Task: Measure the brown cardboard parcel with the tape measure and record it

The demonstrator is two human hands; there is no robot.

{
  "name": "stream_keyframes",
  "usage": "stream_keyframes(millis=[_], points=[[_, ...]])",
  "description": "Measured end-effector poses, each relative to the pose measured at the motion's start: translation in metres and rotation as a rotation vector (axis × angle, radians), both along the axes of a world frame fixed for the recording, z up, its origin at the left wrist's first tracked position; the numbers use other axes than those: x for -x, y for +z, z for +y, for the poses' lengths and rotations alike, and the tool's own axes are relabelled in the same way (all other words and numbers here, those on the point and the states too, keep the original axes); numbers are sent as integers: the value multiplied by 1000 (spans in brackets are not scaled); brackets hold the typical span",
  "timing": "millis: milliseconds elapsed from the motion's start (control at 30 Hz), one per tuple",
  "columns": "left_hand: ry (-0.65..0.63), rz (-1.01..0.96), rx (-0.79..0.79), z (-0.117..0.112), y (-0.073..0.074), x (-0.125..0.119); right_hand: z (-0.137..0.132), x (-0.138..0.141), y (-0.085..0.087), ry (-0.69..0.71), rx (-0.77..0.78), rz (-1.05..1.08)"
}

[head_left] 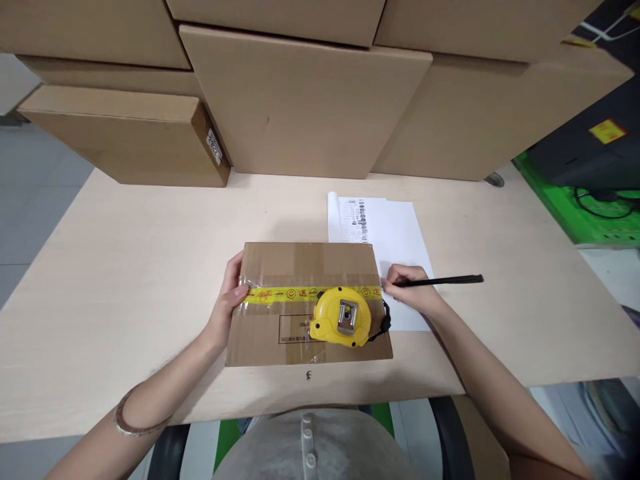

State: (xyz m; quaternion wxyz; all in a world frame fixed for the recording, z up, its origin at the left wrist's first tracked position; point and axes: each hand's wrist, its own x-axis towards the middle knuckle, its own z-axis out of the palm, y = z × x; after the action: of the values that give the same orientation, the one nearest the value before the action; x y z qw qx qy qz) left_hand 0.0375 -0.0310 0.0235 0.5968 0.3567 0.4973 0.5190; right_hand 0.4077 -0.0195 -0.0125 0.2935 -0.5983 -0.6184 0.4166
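A small cardboard box (pixel 270 267) sits on the table before me, crossed by yellow tape (pixel 273 295) with red print. My left hand (pixel 227 303) grips the box's left side, thumb over the top edge. On the box lies a yellow tape measure (pixel 330 317) with its metal clip facing up and a black wrist strap (pixel 384 323). My right hand (pixel 411 287) is closed around a black pen (pixel 457 280) just right of the box, its tip end near the box's edge. Under that hand are white sheets of paper (pixel 400 230), partly covered by the box; one carries print.
Large cardboard boxes (pixel 305 100) are stacked along the table's far side, with a flatter box (pixel 120 143) at the left. A green surface (pixel 555 200) with dark equipment and cables is at the right. A chair armrest (pixel 450 433) flanks me below the table edge.
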Motion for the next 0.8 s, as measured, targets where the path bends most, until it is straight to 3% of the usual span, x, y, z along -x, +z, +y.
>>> stream_keyframes(millis=[800], points=[[-15, 3, 0, -1, 6, -3, 2, -3, -8, -7, -55, -37]])
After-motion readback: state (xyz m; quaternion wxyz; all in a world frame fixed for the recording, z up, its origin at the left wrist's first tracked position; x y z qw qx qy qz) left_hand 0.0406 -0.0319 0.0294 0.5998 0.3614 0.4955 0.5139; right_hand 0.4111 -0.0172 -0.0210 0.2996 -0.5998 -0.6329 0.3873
